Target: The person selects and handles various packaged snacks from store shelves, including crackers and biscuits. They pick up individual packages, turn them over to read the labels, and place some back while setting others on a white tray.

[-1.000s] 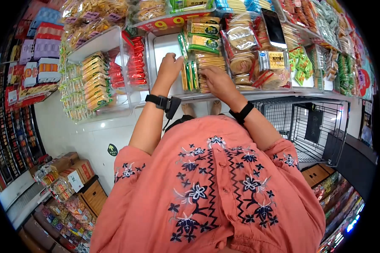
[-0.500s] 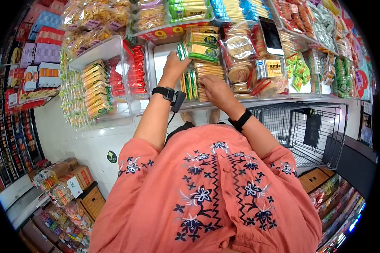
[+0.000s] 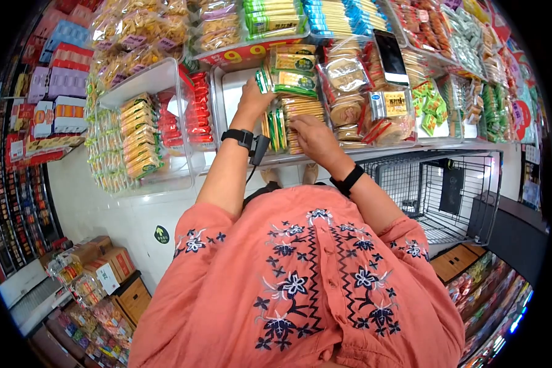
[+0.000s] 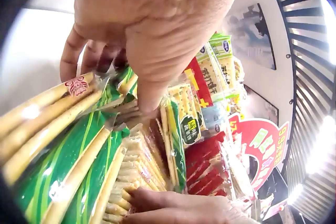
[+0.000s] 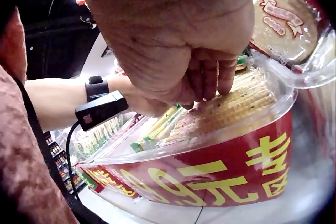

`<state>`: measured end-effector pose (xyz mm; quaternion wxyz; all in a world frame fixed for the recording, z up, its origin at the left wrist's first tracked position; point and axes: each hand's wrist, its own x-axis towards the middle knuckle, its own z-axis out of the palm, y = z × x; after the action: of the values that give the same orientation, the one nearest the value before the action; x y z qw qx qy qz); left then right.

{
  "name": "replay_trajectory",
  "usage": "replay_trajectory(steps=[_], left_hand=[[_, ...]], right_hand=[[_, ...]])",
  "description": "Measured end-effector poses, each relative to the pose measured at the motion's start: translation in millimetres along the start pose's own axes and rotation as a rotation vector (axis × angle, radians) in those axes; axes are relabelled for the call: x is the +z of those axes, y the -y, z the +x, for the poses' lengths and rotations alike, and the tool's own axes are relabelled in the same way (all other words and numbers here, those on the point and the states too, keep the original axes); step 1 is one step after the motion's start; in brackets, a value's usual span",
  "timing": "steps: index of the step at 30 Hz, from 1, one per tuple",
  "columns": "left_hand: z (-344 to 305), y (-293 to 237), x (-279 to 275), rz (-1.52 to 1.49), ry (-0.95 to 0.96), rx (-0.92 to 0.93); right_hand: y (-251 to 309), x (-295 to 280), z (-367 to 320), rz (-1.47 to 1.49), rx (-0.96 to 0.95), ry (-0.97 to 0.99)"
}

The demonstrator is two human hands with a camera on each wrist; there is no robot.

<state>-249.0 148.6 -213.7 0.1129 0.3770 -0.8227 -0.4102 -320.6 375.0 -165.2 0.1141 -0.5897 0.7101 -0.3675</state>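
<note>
In the head view, my left hand (image 3: 253, 101) reaches to the far left side of a stack of crackers in a clear bin. It pinches a green-and-white cracker packet (image 3: 263, 81) between thumb and fingers; in the left wrist view the thumb overlaps much of it. My right hand (image 3: 318, 140) rests on a row of thin cracker packets (image 3: 305, 107), its fingertips bent down at their left edge. Between the hands, green-striped stick packets (image 4: 68, 166) stand on edge. Behind them lie flat green cracker packets (image 3: 296, 81).
A bin wall with a red price strip (image 5: 210, 182) runs along the front. To the right are bags of round crackers (image 3: 348, 76) and a black phone (image 3: 391, 58). Red packets (image 3: 199, 107) stand to the left. A wire cart (image 3: 454, 190) is at the right.
My left hand has moved farther back in the bin, from beside the stick packets to the green-and-white packet, which now leans toward it. The right hand stays on the crackers.
</note>
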Motion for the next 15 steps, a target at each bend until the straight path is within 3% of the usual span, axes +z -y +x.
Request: replay_trajectory(steps=[11, 15], left_hand=[[1, -7, -19, -0.143, 0.177, -0.048], [3, -4, -8, -0.038, 0.079, -0.048]], right_hand=[[4, -2, 0, 0.004, -0.008, 0.012], [4, -1, 1, -0.032, -0.036, -0.018]])
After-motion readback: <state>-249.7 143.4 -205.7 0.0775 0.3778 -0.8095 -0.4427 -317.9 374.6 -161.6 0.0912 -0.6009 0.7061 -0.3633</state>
